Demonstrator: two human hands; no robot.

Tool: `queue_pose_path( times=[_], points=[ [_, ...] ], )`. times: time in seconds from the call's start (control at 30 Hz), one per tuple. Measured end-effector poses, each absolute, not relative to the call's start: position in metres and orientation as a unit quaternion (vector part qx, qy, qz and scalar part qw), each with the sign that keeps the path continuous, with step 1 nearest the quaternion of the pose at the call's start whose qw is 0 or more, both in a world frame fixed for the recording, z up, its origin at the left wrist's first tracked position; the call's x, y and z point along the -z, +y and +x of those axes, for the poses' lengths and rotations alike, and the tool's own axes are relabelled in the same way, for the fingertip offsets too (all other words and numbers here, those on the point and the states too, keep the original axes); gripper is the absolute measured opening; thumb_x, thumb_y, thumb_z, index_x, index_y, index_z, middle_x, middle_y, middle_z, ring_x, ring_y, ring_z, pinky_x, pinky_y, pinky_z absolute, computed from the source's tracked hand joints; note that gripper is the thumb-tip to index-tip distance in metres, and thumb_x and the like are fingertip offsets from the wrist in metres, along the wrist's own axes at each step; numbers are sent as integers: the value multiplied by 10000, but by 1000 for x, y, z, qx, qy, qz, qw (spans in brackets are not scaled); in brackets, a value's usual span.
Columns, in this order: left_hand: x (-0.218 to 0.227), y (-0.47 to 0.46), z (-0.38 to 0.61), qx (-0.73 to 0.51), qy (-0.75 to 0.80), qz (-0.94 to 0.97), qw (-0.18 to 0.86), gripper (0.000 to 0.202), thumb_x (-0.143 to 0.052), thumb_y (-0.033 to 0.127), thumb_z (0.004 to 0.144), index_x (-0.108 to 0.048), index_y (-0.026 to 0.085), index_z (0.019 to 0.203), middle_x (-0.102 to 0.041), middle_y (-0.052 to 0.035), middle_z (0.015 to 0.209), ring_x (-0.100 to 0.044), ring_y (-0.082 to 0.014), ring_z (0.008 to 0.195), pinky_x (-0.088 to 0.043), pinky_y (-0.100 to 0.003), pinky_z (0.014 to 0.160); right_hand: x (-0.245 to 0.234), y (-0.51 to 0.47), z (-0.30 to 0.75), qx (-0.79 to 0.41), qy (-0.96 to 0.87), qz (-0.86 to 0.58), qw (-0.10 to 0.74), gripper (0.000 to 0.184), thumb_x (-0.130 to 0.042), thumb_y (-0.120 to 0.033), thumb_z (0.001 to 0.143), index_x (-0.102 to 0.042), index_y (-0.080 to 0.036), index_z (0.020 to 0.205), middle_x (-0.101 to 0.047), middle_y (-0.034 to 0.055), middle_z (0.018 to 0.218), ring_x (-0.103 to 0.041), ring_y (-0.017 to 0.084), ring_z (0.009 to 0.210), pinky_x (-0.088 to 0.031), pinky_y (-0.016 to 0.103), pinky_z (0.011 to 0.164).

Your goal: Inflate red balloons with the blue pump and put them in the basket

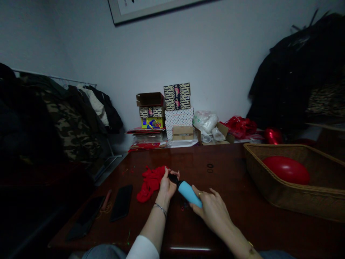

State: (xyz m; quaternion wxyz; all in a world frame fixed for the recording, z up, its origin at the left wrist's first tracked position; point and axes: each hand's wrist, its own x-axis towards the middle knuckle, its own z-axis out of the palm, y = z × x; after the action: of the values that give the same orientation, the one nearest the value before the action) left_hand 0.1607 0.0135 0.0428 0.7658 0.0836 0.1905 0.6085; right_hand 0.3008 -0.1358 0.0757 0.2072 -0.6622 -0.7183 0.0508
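Observation:
A light blue hand pump [188, 191] with a black tip lies slanted over the dark wooden table [231, 180]. My right hand [211, 210] is closed around the pump's blue body. At the pump's black nozzle, my left hand [167, 183] pinches something small and red, probably an uninflated balloon. A pile of red uninflated balloons [149, 182] lies just left of my left hand.
A wicker basket [296, 196] at the right holds an inflated red balloon [286, 169]. Two dark phones [122, 202] lie at the left near the table edge. Stacked boxes [176, 108], plastic bags and red items line the far wall. Clothes hang at left and right.

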Motion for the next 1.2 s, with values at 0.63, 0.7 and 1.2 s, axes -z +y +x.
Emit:
queue_pose_path(
  times=[0.63, 0.7, 1.2],
  points=[
    [-43, 30, 154, -644, 258, 83, 715, 292, -427, 293, 931, -386, 175, 667, -306, 65, 541, -286, -27, 360, -227, -122, 312, -86, -147, 299, -54, -739, -645, 186, 532, -522, -304, 822, -447, -182, 1334, -674, 97, 1068, -621, 222, 981, -238, 436, 1043],
    [-49, 35, 148, -641, 250, 74, 722, 304, -418, 317, 933, -379, 179, 664, -293, 67, 535, -281, -30, 358, -224, -121, 307, -93, -153, 305, -54, -743, -642, 180, 527, -529, -301, 818, -457, -183, 1327, -673, 96, 1073, -621, 227, 984, -243, 449, 1044],
    [-59, 32, 150, -620, 193, 39, 759, 241, -403, 258, 947, -447, 152, 735, -337, 73, 518, -320, -10, 348, -258, -91, 322, -105, -170, 310, -13, -744, -650, 158, 509, -535, -242, 815, -471, -178, 1316, -687, 86, 1012, -636, 212, 921, -253, 457, 1043]
  ],
)
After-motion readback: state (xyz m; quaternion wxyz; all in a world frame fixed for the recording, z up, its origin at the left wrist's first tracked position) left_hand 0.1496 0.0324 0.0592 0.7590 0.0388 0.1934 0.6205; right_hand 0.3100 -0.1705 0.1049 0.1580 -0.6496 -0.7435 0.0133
